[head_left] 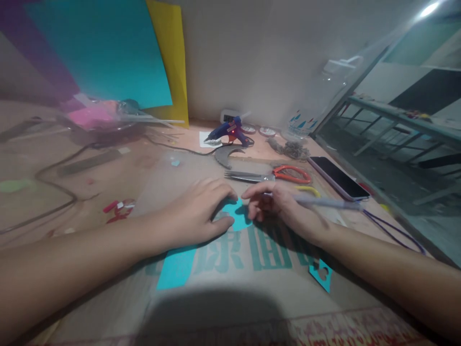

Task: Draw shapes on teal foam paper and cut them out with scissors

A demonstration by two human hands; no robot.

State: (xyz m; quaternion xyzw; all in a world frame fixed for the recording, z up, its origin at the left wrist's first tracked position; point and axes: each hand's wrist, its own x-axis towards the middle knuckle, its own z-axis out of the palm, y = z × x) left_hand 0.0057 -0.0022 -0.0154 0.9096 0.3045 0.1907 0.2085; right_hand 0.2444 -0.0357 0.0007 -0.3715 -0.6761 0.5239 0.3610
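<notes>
My left hand [205, 211] lies over a piece of turquoise paper [240, 216], its thumb and forefinger spread apart at the paper's edge. A small greyish patch shows on the paper between them; I cannot make out what it is. In my right hand [273, 202] is a pale purple pen [324, 201], slanting back over the thumb, its tip hidden. The right fingertips are close to the paper's right side. Nearer me, a larger turquoise paper piece [176, 269] lies below the left wrist. A turquoise scrap with a cut-out hole [320, 275] sits beneath the right forearm.
Orange-handled scissors [291, 174] lie beyond my hands, with a blue glue gun [230, 130] and its cable behind. At right are a phone [338, 178] and a clear bottle [306, 108]. Coloured sheets [108, 53] stand at back left. Red scraps [120, 209] lie left.
</notes>
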